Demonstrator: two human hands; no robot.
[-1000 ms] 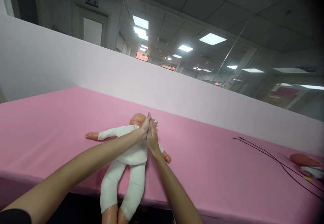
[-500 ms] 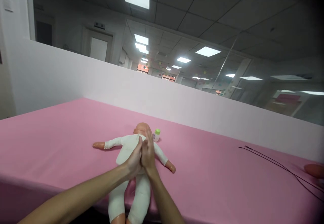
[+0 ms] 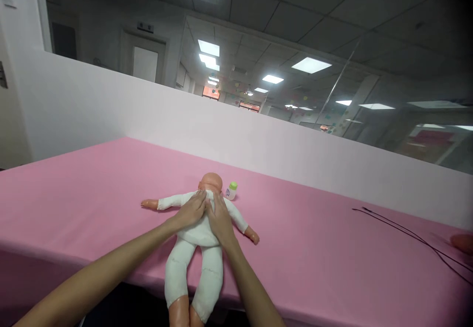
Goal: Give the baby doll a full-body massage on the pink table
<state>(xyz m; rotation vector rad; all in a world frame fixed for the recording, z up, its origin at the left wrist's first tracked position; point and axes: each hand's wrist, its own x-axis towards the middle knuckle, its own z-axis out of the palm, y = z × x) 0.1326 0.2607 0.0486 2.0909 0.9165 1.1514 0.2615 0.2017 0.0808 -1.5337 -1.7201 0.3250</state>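
A baby doll (image 3: pixel 201 231) with a white cloth body lies face down on the pink-covered table (image 3: pixel 295 248), arms spread and legs hanging over the front edge. My left hand (image 3: pixel 192 210) rests flat on the left of its upper back, fingers stretched toward the neck. Beside it, my right hand (image 3: pixel 219 217) lies on the right of the upper back, fingers also extended. Neither hand grips anything. Just right of the doll's head stands a small clear bottle (image 3: pixel 231 192) with a green cap.
Two thin black cables (image 3: pixel 402 233) run across the table's right side to an orange-brown rounded object (image 3: pixel 461 243) at the edge of view. Behind the table rises a white half wall (image 3: pixel 221 125) with glass above it.
My hands were pressed palm to palm above the doll's back. They have parted and now lie flat, side by side, on its upper back. The view has shifted slightly.
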